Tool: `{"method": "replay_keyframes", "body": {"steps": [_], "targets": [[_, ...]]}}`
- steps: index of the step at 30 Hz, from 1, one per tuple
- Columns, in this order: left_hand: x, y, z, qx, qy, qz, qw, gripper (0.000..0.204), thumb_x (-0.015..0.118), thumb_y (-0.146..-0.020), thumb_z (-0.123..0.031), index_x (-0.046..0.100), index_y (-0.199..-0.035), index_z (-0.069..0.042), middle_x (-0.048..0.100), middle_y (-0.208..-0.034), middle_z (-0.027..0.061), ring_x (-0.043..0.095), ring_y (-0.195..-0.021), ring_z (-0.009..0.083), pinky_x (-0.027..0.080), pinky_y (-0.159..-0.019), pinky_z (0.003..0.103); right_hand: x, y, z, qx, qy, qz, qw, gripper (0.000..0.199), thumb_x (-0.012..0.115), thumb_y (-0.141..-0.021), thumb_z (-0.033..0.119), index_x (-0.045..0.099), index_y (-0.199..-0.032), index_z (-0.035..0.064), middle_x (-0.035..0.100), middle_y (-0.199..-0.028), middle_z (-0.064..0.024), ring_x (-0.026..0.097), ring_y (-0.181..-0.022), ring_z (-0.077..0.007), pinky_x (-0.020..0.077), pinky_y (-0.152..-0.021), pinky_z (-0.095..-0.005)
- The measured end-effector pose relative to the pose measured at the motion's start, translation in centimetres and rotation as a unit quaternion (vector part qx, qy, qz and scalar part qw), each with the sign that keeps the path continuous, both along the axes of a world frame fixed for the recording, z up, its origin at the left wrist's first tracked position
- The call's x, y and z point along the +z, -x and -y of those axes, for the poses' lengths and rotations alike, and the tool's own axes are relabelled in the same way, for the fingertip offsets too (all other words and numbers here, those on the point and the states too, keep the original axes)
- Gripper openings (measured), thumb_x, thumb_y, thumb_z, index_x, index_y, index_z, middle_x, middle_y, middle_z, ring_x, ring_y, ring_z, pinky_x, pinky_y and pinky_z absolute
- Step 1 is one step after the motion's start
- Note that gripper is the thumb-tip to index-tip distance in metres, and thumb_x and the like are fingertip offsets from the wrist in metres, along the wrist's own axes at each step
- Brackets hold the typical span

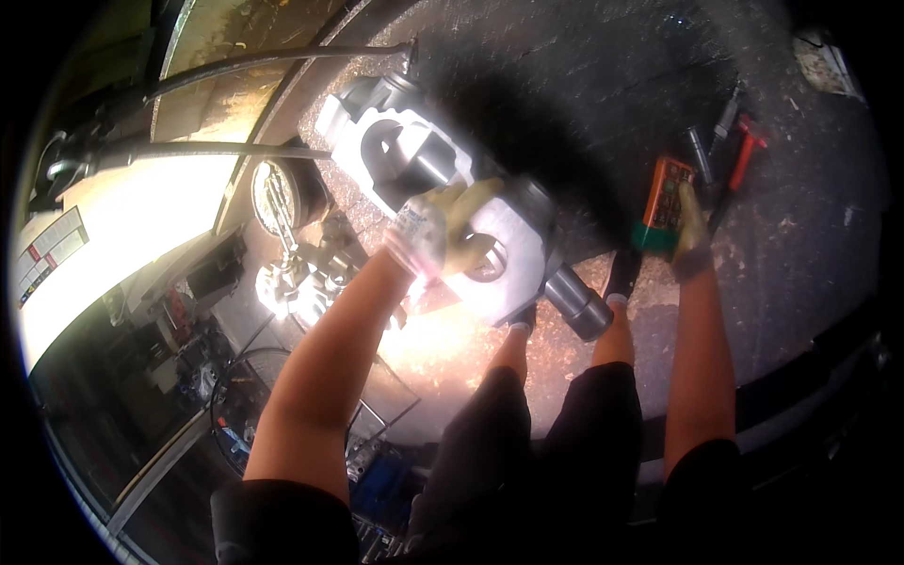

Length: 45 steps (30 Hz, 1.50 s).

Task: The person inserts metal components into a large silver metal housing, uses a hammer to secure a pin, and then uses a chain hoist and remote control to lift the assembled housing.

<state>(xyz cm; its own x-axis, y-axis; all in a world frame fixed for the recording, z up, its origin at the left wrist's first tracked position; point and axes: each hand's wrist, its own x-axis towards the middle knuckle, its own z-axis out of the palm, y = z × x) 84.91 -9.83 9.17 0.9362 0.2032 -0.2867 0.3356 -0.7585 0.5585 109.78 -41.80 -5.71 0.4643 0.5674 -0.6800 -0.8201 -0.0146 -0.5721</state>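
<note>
My left hand, in a light work glove, grips the middle of a large machined metal part. The part has big round bores and a dark cylindrical shaft end sticking out toward my legs. Bright glare hides some of the hand's edge. Off to the right, my gloved right hand is closed round an orange and green box-shaped object with dark markings. Its fingers lie along the right side of the box. I cannot make out exactly what the box is.
Beyond my right hand, a red-handled tool and a metal cylinder lie on the dark floor. Two dark bars reach in from the left toward the part. A round metal piece and a blue bin are at left.
</note>
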Motion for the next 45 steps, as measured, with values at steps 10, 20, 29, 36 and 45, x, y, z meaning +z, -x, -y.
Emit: {"method": "replay_keyframes", "body": {"steps": [10, 20, 29, 36, 45], "targets": [[-1.5, -7.2, -1.4, 0.017, -0.008, -0.083, 0.996, 0.070, 0.081, -0.082, -0.021, 0.052, -0.139, 0.006, 0.069, -0.117, 0.0274, 0.072, -0.097, 0.0374, 0.057, -0.089, 0.041, 4.5, -0.8, 7.2, -0.132, -0.001, 0.013, 0.991, 0.044, 0.062, -0.105, 0.037, 0.059, -0.139, 0.0079, 0.072, -0.113, -0.0064, 0.073, -0.094, -0.0172, 0.0641, -0.078, -0.0340], [-1.7, -16.0, 0.5, 0.122, -0.088, -0.226, 0.962, 0.082, 0.070, -0.087, -0.048, 0.050, -0.152, -0.003, 0.062, -0.141, 0.0283, 0.061, -0.131, 0.0389, 0.047, -0.111, 0.040, 6.4, 4.2, 20.3, -0.247, 0.075, -0.023, 0.966, 0.049, 0.063, -0.104, 0.039, 0.058, -0.141, 0.0077, 0.069, -0.123, -0.0059, 0.071, -0.099, -0.0195, 0.0630, -0.085, -0.0362], [-6.7, -21.7, -2.3, 0.192, -0.114, -0.268, 0.937, 0.084, 0.074, -0.081, -0.056, 0.057, -0.147, -0.005, 0.061, -0.143, 0.0264, 0.060, -0.134, 0.0374, 0.047, -0.112, 0.040, 10.4, 9.7, 25.4, -0.302, 0.179, -0.004, 0.936, 0.051, 0.062, -0.104, 0.046, 0.060, -0.141, 0.0107, 0.070, -0.118, -0.0054, 0.071, -0.094, -0.0207, 0.0620, -0.078, -0.0385], [-3.2, -18.5, 4.0, 0.150, -0.255, -0.191, 0.936, 0.073, 0.055, -0.099, -0.056, 0.044, -0.156, -0.010, 0.056, -0.149, 0.0204, 0.054, -0.138, 0.0380, 0.042, -0.114, 0.053, 13.2, 11.5, 29.1, -0.174, 0.230, -0.053, 0.956, 0.063, 0.060, -0.097, 0.064, 0.058, -0.142, 0.0210, 0.070, -0.116, -0.0058, 0.070, -0.085, -0.0297, 0.0582, -0.052, -0.0526], [5.0, 9.1, 10.6, 0.050, 0.160, -0.246, 0.955, 0.066, 0.067, -0.097, -0.045, 0.049, -0.153, -0.014, 0.062, -0.143, 0.0206, 0.061, -0.129, 0.0366, 0.052, -0.105, 0.045, 17.5, 14.6, 44.0, -0.139, 0.310, 0.017, 0.940, 0.053, 0.059, -0.101, 0.059, 0.064, -0.140, 0.0225, 0.072, -0.118, -0.0005, 0.070, -0.099, -0.0256, 0.0598, -0.080, -0.0548]]}}
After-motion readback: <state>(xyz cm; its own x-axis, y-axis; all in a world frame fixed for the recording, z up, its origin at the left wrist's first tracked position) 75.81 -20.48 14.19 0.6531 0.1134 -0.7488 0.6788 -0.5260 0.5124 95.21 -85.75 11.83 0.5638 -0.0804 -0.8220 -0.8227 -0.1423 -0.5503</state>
